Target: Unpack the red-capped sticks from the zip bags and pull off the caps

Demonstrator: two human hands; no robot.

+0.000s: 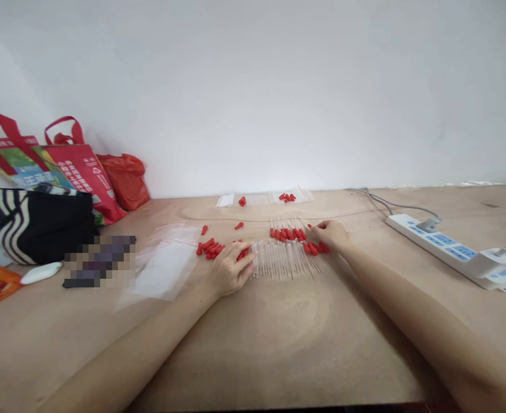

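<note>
A row of clear thin tubes (283, 259) lies on the wooden table (278, 338), several with red caps (287, 234) at their far ends. My left hand (231, 268) rests at the row's left end, fingers curled around a red-capped piece. My right hand (330, 234) sits at the row's right far end, fingers closed on red caps there. A loose heap of red caps (210, 248) lies just left of my left hand.
Clear zip bags (164, 265) lie to the left. More bags with red caps (287, 197) sit by the wall. Tote bags (70, 166), a striped black bag (38, 223) and a white object (41, 272) crowd the left. A white power strip (454, 250) lies right.
</note>
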